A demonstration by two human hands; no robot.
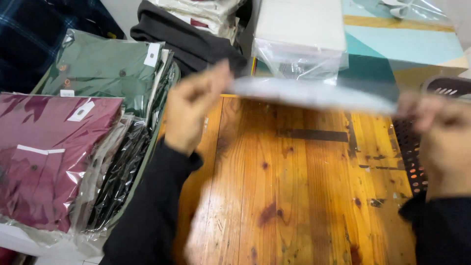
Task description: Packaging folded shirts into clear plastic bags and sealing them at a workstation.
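The wooden table (294,186) is orange-brown pine with dark knots and blackish streaks. At nine o'clock lies a maroon shirt in clear plastic (44,157); at ten o'clock, a green bagged shirt (103,68) with white tags. A charcoal folded garment (186,41) sits at twelve. At one o'clock, a panel (407,46) shows teal, pale blue and tan blocks. The sleeves (147,216) are black.

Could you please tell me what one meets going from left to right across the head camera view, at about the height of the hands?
Maroon bagged shirts → left hand → clear plastic bag, blurred, held between both hands → right hand.
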